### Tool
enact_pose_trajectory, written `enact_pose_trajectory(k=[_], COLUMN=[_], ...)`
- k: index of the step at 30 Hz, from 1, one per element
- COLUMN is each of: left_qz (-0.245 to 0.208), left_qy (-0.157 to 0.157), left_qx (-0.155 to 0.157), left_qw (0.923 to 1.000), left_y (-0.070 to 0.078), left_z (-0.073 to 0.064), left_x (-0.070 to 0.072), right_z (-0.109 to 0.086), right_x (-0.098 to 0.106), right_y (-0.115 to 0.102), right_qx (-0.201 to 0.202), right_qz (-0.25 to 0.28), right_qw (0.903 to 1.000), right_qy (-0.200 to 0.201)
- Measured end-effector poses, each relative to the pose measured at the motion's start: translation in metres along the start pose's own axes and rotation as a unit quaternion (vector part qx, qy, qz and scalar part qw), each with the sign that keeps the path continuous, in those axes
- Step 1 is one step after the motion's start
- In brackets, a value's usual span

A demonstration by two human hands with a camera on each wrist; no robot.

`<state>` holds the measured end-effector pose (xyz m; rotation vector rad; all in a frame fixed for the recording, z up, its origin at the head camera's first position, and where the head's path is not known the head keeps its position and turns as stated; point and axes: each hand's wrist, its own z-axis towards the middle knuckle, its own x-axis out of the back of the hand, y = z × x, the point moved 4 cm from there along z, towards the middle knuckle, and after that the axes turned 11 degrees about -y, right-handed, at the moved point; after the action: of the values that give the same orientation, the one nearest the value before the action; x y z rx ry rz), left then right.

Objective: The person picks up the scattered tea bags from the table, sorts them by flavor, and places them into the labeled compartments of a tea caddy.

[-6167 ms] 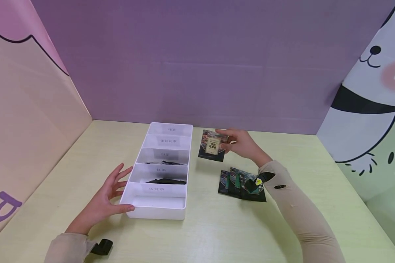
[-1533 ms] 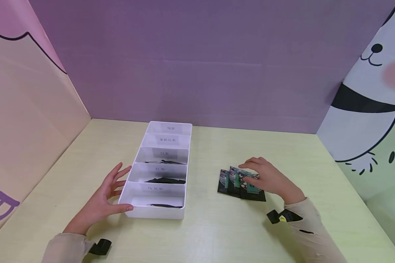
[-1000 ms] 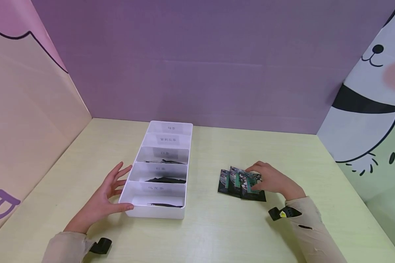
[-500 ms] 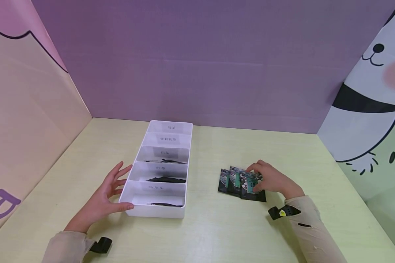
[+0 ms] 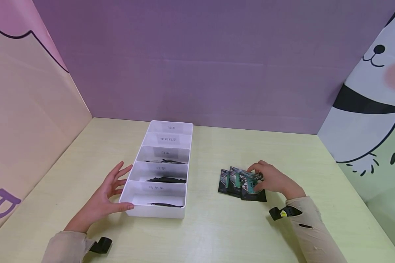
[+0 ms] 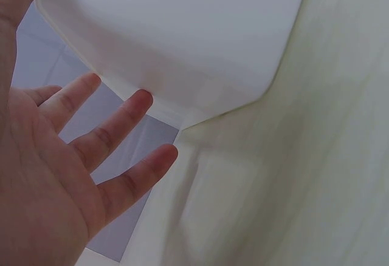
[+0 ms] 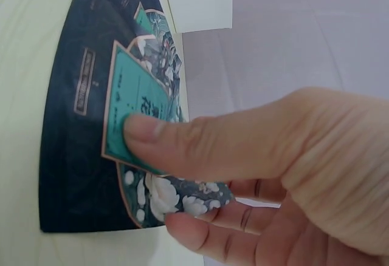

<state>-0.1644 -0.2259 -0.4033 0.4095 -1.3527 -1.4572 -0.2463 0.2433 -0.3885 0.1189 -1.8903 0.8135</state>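
Since a few seconds ago, the right hand (image 5: 274, 179) has moved from the back of the table (image 5: 204, 233), where it held a cream-labelled packet, to the green-labelled ones; a dark packet (image 5: 165, 205) now shows in the box's nearest compartment. That hand pinches the rightmost green-labelled packet (image 5: 250, 190), thumb on its label, fingers behind its edge, the packet tilted up toward them. Two similar packets, a middle one (image 5: 234, 183) and a left one (image 5: 223, 180), overlap beside it. The left hand (image 5: 98, 206) is spread wide at the near left corner of the white box (image 5: 156, 212). Dark contents show in its second and third compartments too. Behind stands a purple wall (image 5: 184, 65); a panda panel (image 5: 362, 135) rises at the right.
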Motion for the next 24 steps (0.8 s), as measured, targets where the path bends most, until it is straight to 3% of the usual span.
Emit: enact_pose_trajectory(k=[12, 24], left_qz=[-0.005, 0.002], left_qy=[-0.002, 0.0], left_qx=[-0.002, 0.0], left_qw=[1.0, 1.0], left_y=[0.0015, 0.0003], left_z=[0.0001, -0.0001], left_x=[-0.0001, 0.0002], right_z=[-0.0019, -0.0064], right_x=[0.0045, 0.0071], right_y=[-0.005, -0.0067], right_qx=[0.047, 0.035], right_qz=[-0.058, -0.003], right_qw=[0.9969, 0.9994], right_qy=[0.024, 0.005])
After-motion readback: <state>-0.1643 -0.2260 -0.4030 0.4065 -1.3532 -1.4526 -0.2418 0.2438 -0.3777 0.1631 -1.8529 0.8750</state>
